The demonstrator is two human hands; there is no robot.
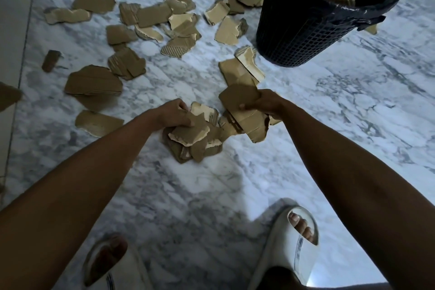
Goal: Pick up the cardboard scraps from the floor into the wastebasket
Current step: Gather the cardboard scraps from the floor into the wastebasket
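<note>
Fingers [247,106] of my right hand [266,102] pinch a flat scrap [239,96]; my left hand [174,113] clutches several scraps [190,134]; open floor [341,101] leads to the wastebasket [306,23].

Domestic interior, probably a home: floor [353,106] was white, grey-veined marble tile; a black mesh wastebasket [306,21] with a bin liner stood on it; the person wore open-toed house slippers [289,242].

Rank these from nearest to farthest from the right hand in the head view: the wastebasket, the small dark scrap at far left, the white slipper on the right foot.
From the right hand:
1. Wastebasket, up and to the right.
2. White slipper, below, on the right foot.
3. Small dark scrap, far left, near the floor's edge.
</note>
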